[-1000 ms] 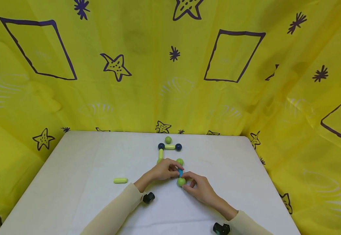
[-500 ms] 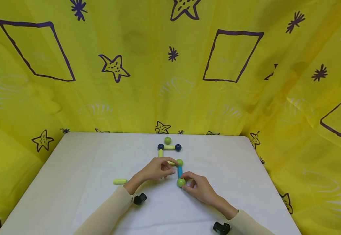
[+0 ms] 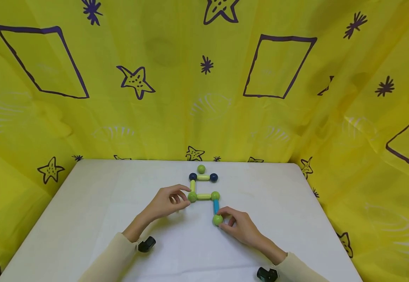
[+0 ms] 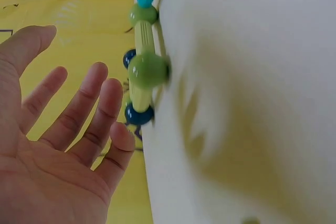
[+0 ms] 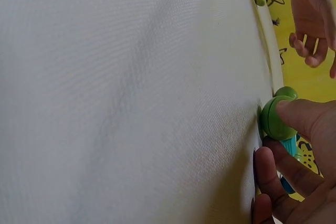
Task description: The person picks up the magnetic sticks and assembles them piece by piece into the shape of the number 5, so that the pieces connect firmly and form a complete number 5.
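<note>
A flat chain of rods and balls lies on the white table (image 3: 84,203). Two dark blue balls (image 3: 192,176) are joined by a yellow-green rod (image 3: 203,177). Another rod runs down to a green ball (image 3: 192,196), and a further rod (image 3: 204,196) leads right to a second green ball (image 3: 215,195). From there a blue rod (image 3: 216,206) ends at the near green ball (image 3: 217,219). My right hand (image 3: 225,219) pinches that near ball (image 5: 275,119). My left hand (image 3: 181,197) hovers with spread fingers (image 4: 100,93) just left of the chain (image 4: 147,69) and holds nothing.
One loose green ball (image 3: 201,169) sits behind the chain near the table's far edge. A yellow curtain (image 3: 204,98) with purple stars and shapes closes off the back and both sides. Black wrist cameras (image 3: 146,244) ride low over the table by my sleeves.
My left hand has let go near the blue rod and drawn back to the left, uncovering the green ball and rod. Its arm now hides the loose yellow-green rod. The right hand stayed.
</note>
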